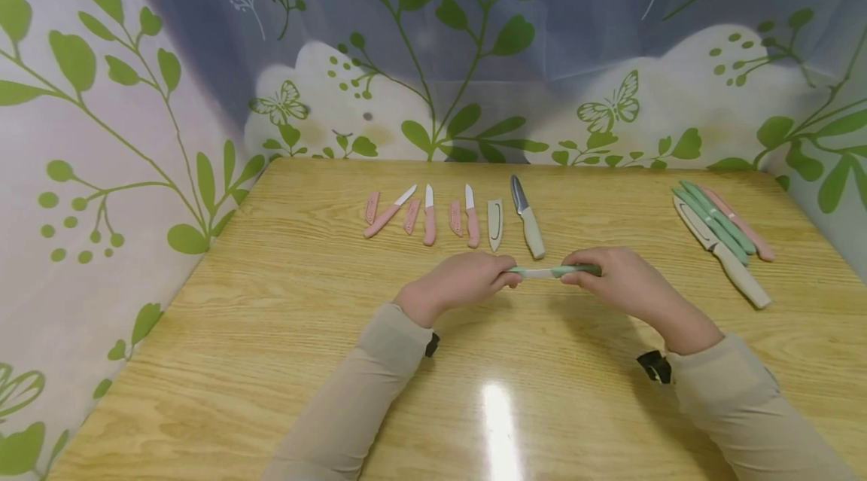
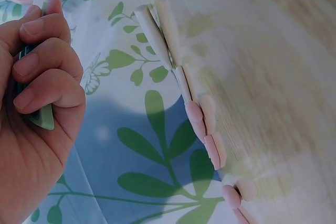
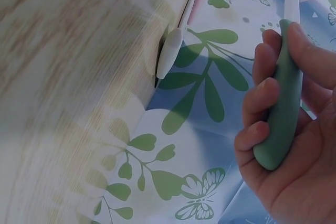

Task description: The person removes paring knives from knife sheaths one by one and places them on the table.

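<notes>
Above the middle of the table, both hands hold a green-handled paring knife [image 3: 281, 111] level. My right hand [image 1: 626, 285] grips its handle, the fingers curled round it in the right wrist view. A stretch of white blade [image 1: 539, 273] shows between the hands. My left hand [image 1: 467, 281] grips a green sheath [image 2: 43, 117] with curled fingers; the blade's tip is hidden toward that side. Just beyond the hands lie a cream-handled knife [image 1: 532, 231] with a dark blade and a cream sheath [image 1: 495, 225].
Left of these lie pink knives [image 1: 430, 221] with white blades and pink sheaths [image 1: 455, 217] beside them. On the right is a pile with a sheathed cream knife [image 1: 734, 270], green knives [image 1: 721, 221] and a pink one [image 1: 748, 232]. A patterned curtain [image 1: 420, 52] stands behind the wooden table [image 1: 271, 315].
</notes>
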The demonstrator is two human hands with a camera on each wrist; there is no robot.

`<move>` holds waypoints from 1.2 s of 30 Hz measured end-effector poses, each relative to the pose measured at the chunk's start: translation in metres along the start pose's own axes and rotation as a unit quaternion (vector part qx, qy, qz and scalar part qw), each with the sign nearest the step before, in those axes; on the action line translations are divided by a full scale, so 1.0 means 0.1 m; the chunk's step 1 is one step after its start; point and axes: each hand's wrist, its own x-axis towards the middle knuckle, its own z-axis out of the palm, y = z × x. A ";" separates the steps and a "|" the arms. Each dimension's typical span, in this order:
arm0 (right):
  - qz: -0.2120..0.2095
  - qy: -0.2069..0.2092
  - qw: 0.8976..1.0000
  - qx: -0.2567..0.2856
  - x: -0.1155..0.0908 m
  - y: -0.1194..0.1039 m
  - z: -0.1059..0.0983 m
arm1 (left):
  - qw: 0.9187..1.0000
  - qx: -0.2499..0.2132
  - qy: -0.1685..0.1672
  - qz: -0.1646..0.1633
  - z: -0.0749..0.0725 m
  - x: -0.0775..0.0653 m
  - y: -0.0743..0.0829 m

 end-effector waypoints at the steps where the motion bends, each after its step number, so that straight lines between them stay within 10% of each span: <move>1: 0.002 -0.001 1.000 0.000 0.00 0.00 0.00 | 1.000 0.000 0.000 -0.001 0.00 0.00 0.00; 36: 0.012 -0.002 1.000 0.007 -0.02 0.02 -0.04 | 1.000 -0.012 0.000 -0.006 0.00 0.00 -0.02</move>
